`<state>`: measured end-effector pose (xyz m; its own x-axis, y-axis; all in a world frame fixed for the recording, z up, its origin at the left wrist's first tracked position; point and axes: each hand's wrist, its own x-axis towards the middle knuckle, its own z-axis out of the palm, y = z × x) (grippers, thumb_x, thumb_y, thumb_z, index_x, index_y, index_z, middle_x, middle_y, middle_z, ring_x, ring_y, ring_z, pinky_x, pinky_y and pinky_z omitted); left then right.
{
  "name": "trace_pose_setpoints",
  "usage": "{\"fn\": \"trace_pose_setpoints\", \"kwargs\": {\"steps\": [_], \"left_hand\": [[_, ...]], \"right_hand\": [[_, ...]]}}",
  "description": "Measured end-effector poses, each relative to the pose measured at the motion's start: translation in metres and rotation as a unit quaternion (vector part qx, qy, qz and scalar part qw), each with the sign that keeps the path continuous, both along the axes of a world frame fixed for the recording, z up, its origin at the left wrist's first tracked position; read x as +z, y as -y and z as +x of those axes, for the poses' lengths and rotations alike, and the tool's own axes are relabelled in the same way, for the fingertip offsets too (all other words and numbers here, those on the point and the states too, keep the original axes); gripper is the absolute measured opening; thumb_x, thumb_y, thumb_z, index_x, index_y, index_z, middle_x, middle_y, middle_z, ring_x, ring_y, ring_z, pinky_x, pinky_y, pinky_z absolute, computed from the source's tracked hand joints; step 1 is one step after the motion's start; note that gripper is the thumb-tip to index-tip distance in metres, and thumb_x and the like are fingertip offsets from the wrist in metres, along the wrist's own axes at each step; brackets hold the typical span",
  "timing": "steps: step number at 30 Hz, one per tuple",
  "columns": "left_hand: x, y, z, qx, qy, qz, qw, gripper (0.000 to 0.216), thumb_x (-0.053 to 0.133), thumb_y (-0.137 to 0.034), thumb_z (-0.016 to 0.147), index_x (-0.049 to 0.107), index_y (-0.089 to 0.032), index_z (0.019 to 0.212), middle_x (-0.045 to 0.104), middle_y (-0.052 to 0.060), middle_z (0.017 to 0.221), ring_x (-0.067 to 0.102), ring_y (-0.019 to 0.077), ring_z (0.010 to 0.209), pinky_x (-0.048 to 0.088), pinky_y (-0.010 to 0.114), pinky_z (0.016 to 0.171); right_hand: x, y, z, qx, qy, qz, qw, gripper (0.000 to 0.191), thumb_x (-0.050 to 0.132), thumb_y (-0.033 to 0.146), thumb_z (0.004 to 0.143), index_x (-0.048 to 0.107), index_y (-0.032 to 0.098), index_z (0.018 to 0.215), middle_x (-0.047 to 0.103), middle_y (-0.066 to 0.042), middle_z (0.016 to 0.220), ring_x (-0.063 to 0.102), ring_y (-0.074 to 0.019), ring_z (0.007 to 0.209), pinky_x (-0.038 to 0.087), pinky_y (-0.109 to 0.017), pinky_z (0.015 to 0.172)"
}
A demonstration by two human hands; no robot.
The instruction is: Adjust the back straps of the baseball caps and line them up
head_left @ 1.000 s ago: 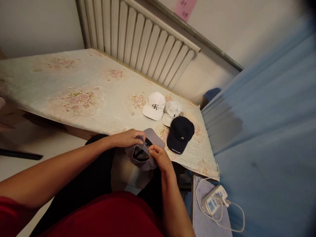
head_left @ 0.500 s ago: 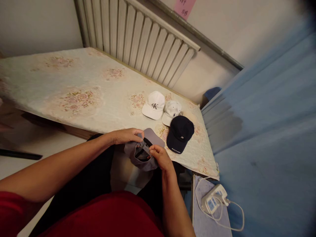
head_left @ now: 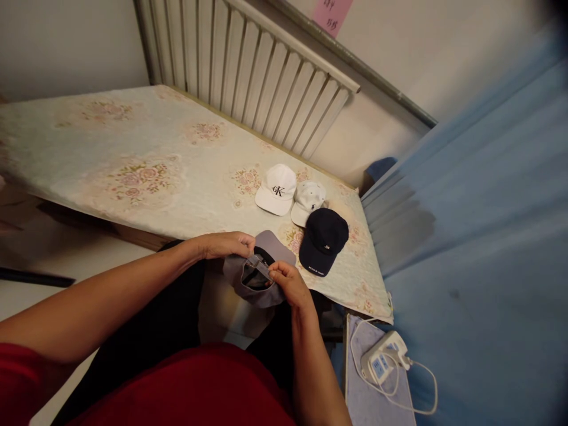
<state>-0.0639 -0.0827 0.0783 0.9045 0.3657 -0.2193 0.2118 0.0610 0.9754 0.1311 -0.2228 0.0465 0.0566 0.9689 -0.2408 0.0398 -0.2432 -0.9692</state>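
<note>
A grey cap (head_left: 270, 244) is held upside down over my lap at the near edge of the floral mattress (head_left: 146, 154). My left hand (head_left: 224, 244) pinches the left end of its back strap (head_left: 260, 266). My right hand (head_left: 288, 284) pinches the strap's right end, fingers closed. Just beyond the grey cap, on the mattress, lie a white cap with a black logo (head_left: 277, 189), a second white cap (head_left: 308, 201) and a dark navy cap (head_left: 323, 239).
A ribbed radiator (head_left: 261, 65) runs along the wall behind the mattress. A blue curtain (head_left: 479, 236) hangs at the right. Below it, a white power strip with a cable (head_left: 384, 361) lies on a grey cloth (head_left: 368, 396).
Both hands stay on the grey cap's strap; the fingers shift slightly along it. Nothing else has moved.
</note>
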Motion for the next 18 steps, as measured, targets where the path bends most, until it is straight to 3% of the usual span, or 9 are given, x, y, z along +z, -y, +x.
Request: {"fn": "trace_pose_setpoints", "kwargs": {"steps": [7, 18], "left_hand": [[0.009, 0.001, 0.005, 0.021, -0.031, -0.072, 0.997, 0.016, 0.061, -0.029, 0.066, 0.050, -0.017, 0.067, 0.040, -0.007, 0.053, 0.032, 0.0075, 0.045, 0.021, 0.022, 0.045], [0.016, -0.007, 0.016, -0.041, -0.031, -0.039, 0.998, 0.014, 0.065, -0.026, 0.064, 0.054, -0.017, 0.067, 0.043, -0.006, 0.054, 0.034, 0.0079, 0.047, 0.024, 0.021, 0.045]], "right_hand": [[-0.001, -0.001, 0.002, -0.017, -0.003, -0.004, 1.000, 0.011, 0.063, 0.030, 0.071, 0.061, 0.020, 0.074, 0.061, 0.004, 0.058, 0.053, -0.0117, 0.053, 0.038, -0.023, 0.056], [-0.004, 0.004, 0.006, -0.029, -0.005, -0.025, 0.999, 0.015, 0.064, 0.033, 0.068, 0.059, 0.019, 0.072, 0.061, 0.004, 0.056, 0.055, -0.0128, 0.053, 0.037, -0.023, 0.055]]}}
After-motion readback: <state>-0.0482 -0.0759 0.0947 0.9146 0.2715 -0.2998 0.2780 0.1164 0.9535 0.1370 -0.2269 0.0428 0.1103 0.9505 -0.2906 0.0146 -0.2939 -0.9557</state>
